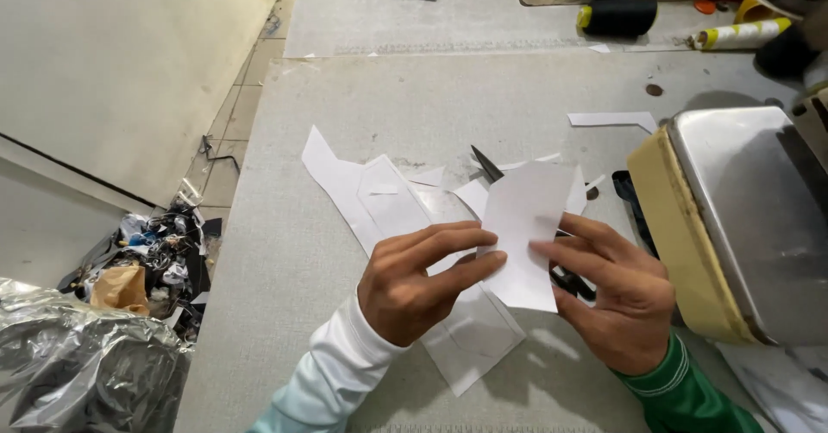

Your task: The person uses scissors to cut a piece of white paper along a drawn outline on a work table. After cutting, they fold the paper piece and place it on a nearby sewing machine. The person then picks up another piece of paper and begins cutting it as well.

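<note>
Keep the white paper piece (524, 226) taut and flat between both hands, just above the larger sheet (379, 204) at table centre. Your left hand (418, 282) pinches its 9 o'clock edge, fingers extended; your right hand (617, 299) pinches the 3 o'clock edge, with the scissors (493, 167) beneath, blade pointing to 11 o'clock.

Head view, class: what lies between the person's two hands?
In the head view, a white paper piece spans the gap between the left hand and right hand, pinched by both; scissors poke out behind it.
</note>
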